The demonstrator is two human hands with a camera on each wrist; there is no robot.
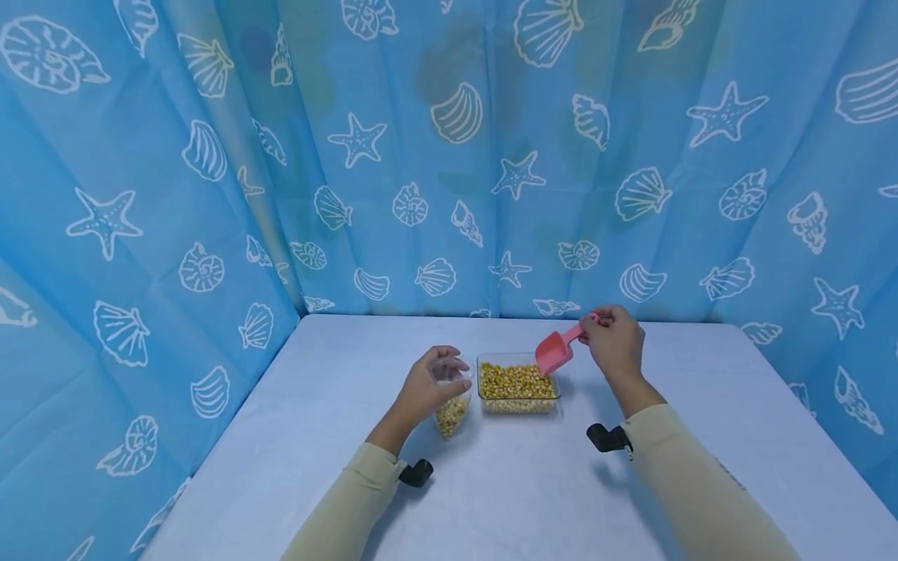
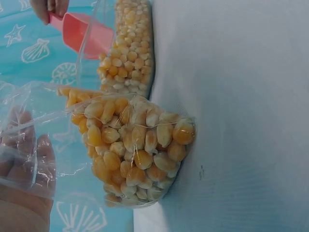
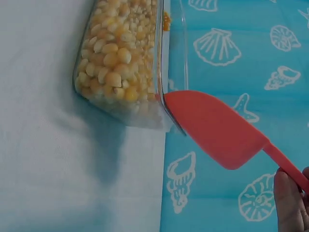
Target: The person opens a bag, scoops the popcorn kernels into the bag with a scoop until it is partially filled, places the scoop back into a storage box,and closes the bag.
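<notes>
A clear plastic bag (image 2: 140, 154), its lower part filled with corn kernels, hangs from my left hand (image 1: 431, 386), which holds it by the top with the fingers spread around the mouth. To its right, a rectangular glass container (image 1: 519, 404) holds many yellow kernels (image 1: 515, 380). My right hand (image 1: 616, 340) pinches the handle of a pink scoop (image 1: 554, 353). The scoop slants down over the container's right end, its tip at the kernels; in the right wrist view its underside (image 3: 217, 128) crosses the glass rim. Whether kernels lie in the scoop cannot be told.
A white-covered table (image 1: 519, 491) lies under everything. Behind it and along the left side hangs a blue curtain (image 1: 435, 171) with white shells and starfish. A black camera mount (image 1: 417, 473) sits on the left wrist, another (image 1: 607, 438) on the right.
</notes>
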